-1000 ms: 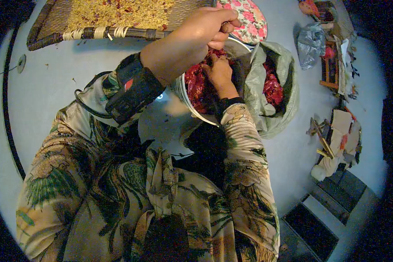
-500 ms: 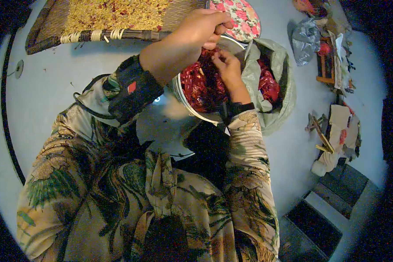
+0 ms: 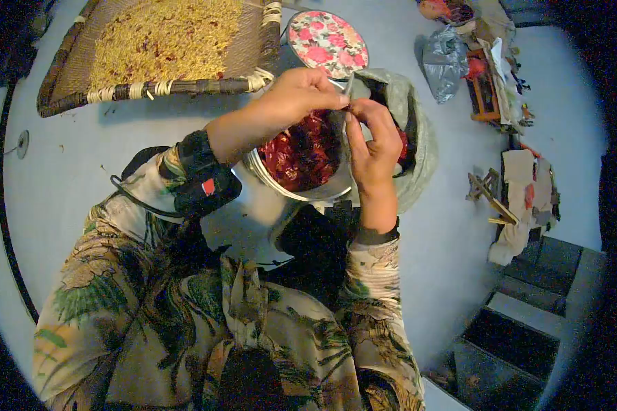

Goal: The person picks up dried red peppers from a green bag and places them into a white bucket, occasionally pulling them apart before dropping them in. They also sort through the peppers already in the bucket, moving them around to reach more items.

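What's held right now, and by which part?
Seemingly one dried chili over the bowl, pinched between fingers of the left hand and right hand; which end each grips cannot be told.

Right hand (image 3: 377,140) risen out of bowl (image 3: 281,190), fingertips now meeting left hand (image 3: 298,96).

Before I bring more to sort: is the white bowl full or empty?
Well filled: red dried pieces cover the bowl up near its rim.

Dim bluish light, fisheye vignette, grainy edges.
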The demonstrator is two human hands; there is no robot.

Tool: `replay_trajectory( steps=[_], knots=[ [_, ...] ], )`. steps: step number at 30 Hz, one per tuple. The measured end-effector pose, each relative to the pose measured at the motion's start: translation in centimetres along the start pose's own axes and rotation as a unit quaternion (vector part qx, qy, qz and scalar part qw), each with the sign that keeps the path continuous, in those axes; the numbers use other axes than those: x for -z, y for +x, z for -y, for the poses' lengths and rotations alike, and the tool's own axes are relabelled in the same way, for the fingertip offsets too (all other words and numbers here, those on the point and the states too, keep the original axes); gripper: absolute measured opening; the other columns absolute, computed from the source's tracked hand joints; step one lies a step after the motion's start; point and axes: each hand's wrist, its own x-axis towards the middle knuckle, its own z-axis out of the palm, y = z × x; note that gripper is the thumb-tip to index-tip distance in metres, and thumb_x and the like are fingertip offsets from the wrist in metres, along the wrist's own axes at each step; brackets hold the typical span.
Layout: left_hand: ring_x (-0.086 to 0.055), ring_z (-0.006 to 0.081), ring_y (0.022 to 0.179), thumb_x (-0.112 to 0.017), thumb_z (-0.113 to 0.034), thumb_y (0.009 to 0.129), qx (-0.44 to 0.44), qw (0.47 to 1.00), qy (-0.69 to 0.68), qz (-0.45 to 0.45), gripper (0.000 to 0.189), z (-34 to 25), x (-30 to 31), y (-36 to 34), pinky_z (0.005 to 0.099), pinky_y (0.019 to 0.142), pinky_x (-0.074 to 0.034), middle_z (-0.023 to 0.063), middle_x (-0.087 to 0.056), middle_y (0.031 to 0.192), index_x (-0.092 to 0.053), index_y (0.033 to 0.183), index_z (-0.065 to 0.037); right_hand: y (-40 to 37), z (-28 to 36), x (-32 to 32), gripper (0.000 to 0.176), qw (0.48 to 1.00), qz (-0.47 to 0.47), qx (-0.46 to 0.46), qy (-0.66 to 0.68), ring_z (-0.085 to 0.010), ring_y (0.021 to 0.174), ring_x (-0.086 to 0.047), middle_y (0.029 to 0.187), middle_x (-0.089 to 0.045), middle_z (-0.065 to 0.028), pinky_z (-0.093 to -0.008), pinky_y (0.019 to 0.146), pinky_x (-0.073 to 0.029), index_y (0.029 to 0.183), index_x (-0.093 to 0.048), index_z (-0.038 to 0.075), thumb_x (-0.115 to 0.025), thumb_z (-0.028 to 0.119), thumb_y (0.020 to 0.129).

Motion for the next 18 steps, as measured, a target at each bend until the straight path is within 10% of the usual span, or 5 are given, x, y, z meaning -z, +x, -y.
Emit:
replay_trajectory(
  steps=[18],
  knots=[
    [-0.039, 0.0015, 0.053, -0.057, -0.022, 0.086, -0.059, 0.997, -0.037, 0.045, 0.014, 0.2, -1.6, 0.1, 0.0169, 0.045, -0.028, -0.0062, -0.048, 0.065, -0.056, 0.085, -0.008, -0.8, -0.3, -0.1, 0.014, 0.943, -0.058, -0.208, 0.252, -0.0187, 0.093, -0.057, 0.097, -0.062, -0.0104, -0.0289, 0.086, -0.043, 0.089, -0.062, -0.002, -0.064, 0.005, 0.077]
  ],
)
